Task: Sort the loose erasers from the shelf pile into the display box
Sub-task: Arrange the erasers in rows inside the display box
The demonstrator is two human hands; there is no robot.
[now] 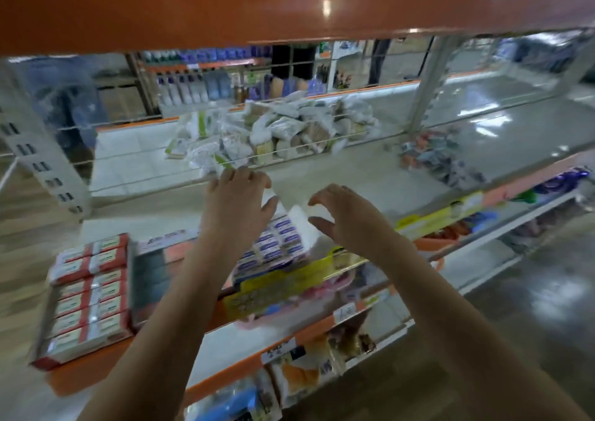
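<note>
Head view. A shop shelf at chest level carries the work. At its front edge stands the display box, yellow-fronted, holding ranks of blue-and-white erasers packed side by side. The rows appear well filled at the near end; the far end, under the hands, shows a pale patch that I cannot resolve as a gap or as wrapping.

The left hand hovers over the far left corner of the box, fingers spread and lightly bent, holding nothing that can be seen. The right hand hangs over the far right corner, fingers curved and apart, thumb out, also holding nothing visible. Neither is seen to touch the box, though motion blur makes that uncertain.

Further back on the shelf, behind a wire rail, lies the pile of loose wrapped packets, well apart from the box. It is large and unsorted.

To the left sits a red box of other packets, full and orderly.

Judgement: the box is partly to mostly stocked, and the pile shows much work remaining. The present step looks like either squaring the rows or reaching past the box for more stock.
</note>
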